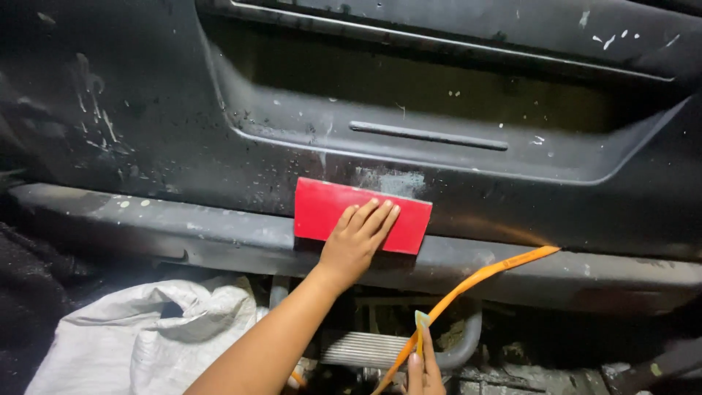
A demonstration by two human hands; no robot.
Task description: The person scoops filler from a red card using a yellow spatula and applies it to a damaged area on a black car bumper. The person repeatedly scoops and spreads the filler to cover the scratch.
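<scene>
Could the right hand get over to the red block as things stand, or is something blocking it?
Probably yes. The right hand sits low, holding the orange strip, and nothing stands between it and the red block. But the left hand already presses flat on the block's right part, and the right hand is occupied.

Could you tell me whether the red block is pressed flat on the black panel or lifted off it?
Flat: the left hand spreads its fingers over the red block.

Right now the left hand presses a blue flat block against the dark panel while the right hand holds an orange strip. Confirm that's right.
Not quite: the flat block is red, not blue, as the head view shows. The left hand does press it against the dark panel, and the right hand holds the orange strip.
</scene>
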